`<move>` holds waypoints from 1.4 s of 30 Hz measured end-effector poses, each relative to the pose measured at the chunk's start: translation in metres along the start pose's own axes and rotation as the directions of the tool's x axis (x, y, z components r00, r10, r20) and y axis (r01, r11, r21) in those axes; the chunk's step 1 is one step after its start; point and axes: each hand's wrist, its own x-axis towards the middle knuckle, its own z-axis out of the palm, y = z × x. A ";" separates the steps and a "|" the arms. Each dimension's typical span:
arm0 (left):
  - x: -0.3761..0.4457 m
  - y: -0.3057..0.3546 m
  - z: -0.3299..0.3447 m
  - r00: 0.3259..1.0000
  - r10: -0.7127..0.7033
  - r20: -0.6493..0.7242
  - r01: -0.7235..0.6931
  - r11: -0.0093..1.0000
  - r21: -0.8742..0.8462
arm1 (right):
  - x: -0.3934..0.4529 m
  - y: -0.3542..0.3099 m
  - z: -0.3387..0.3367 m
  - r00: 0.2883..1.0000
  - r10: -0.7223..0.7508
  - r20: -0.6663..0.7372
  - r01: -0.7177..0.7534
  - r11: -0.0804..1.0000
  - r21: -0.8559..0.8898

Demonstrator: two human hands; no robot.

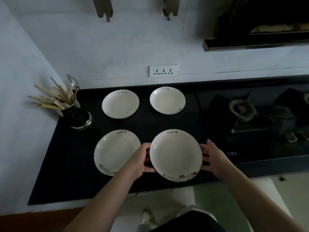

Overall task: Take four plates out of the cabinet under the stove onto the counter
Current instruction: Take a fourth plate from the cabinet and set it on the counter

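Four white plates marked "life" lie on the black counter (66,156). Two are at the back: a back left plate (120,104) and a back right plate (167,100). A front left plate (113,151) lies nearer, partly covered by my left wrist. The front right plate (175,154) sits between my hands. My left hand (140,158) is at its left rim, fingers spread, their tips hidden under the edge. My right hand (212,156) is at its right rim, fingers spread and fairly straight against the edge.
A dark holder of chopsticks and a spoon (73,109) stands at the counter's back left. A gas stove (242,111) with burners fills the right side. A wall socket (163,70) is behind the plates. The counter's front edge runs just below the near plates.
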 end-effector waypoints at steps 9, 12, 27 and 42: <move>0.035 0.008 0.024 0.995 -0.065 -0.070 0.064 0.998 -0.008 | 0.044 -0.018 0.003 0.999 0.041 0.008 -0.041 0.997 -0.058; 0.039 0.008 0.030 0.991 -0.088 -0.101 0.086 0.996 -0.029 | 0.054 -0.021 -0.003 0.997 0.075 0.032 -0.074 0.996 -0.042; 0.066 0.009 0.050 0.974 -0.083 -0.209 0.079 0.996 -0.029 | 0.092 -0.034 -0.008 0.994 0.105 0.005 -0.105 0.992 -0.067; 0.056 -0.008 0.047 0.977 -0.015 -0.215 0.001 0.998 -0.068 | 0.092 -0.030 -0.027 0.995 0.052 0.081 -0.044 0.995 -0.094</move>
